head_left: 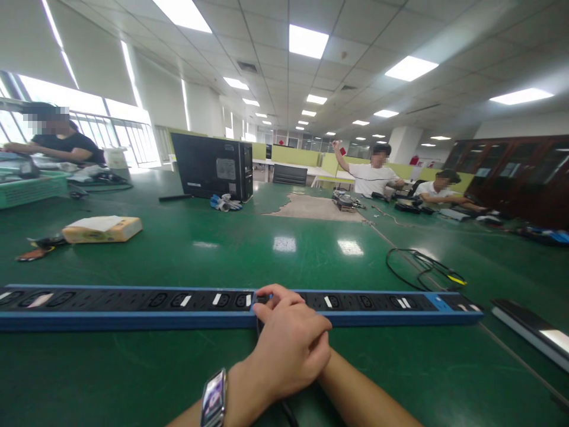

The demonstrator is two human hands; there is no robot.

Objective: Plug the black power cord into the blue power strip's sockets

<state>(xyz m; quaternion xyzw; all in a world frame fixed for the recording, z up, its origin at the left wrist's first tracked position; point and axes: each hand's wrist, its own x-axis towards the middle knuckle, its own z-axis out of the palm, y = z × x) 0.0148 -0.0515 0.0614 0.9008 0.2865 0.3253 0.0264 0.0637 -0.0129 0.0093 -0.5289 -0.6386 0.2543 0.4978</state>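
Observation:
A long blue power strip [169, 321] with black sockets lies across the green table in front of me. At its middle, the fingers of my right hand [281, 295] are closed around a black plug [263, 298] at a socket. My left hand [288, 341], with a watch [214, 398] on its wrist, lies over my right hand with its fingers curled round it, hiding most of it. A black cable [290, 413] runs beneath my hands and shows again below them near the bottom edge.
A black computer case [208, 166] stands ahead with gloves [226, 203] beside it. A tissue pack [103, 229] lies left, a coiled cable [415, 267] right, and a black-and-silver bar [531, 332] at far right. Several people sit around the table; a green basket [33, 191] stands far left.

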